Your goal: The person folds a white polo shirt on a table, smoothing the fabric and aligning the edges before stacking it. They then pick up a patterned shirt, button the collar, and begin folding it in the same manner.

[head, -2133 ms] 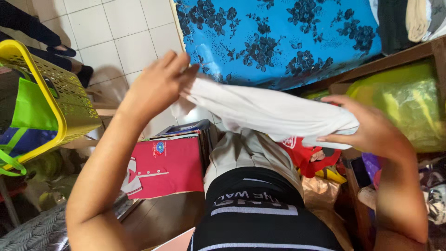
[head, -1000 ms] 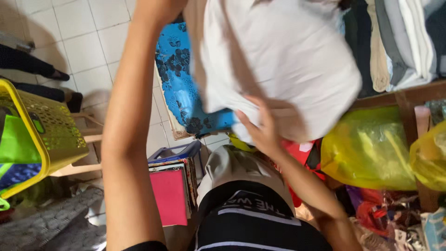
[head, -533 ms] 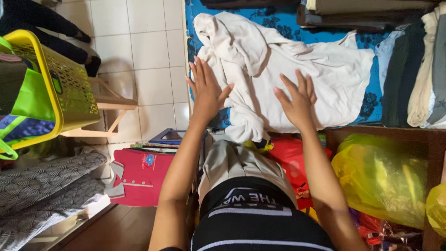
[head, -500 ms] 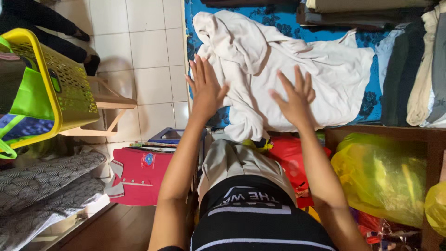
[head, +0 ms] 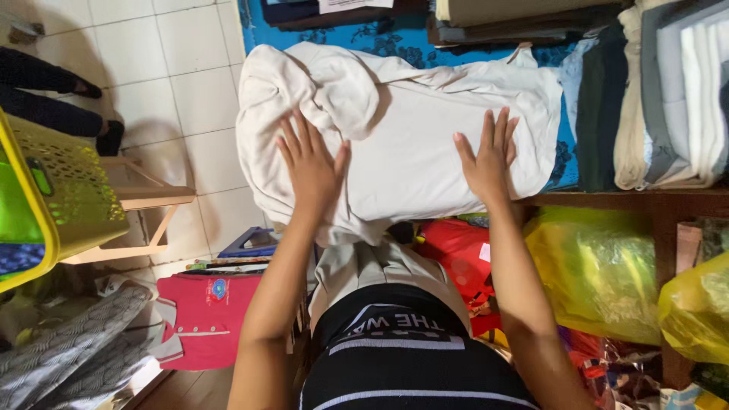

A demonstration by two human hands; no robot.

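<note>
White floor tiles [head: 163, 68] fill the left side, and a wooden shelf [head: 645, 203] runs along the right. Closest in, low on the left, lie a grey patterned cloth [head: 68, 342] and a pink folder [head: 213, 319] on the floor. Low on the right, under the shelf, sit a red bag [head: 456, 247] and two yellow plastic bags [head: 600, 273] (they fill that space tight). A yellow basket [head: 72, 190] rests on a small wooden stool [head: 152, 201] at the left, with open floor between it and the cloth.

Next come the hands. The left hand [head: 313, 171] lies flat with fingers spread wide on the white cloth [head: 414, 129]. The right hand [head: 486, 159] also lies flat and open on it, fingers close together. Neither hand grips anything; both just press on top, well apart from each other.

That white cloth is rumpled on a blue flowered sheet [head: 395, 42], and its left and near edges hang over the side. Just beside it on the right stand folded clothes [head: 668, 99] in a row. Further back are more dark folded stacks [head: 501, 19]. Far left, someone's dark shoes [head: 99, 114] stand on the tiles.
</note>
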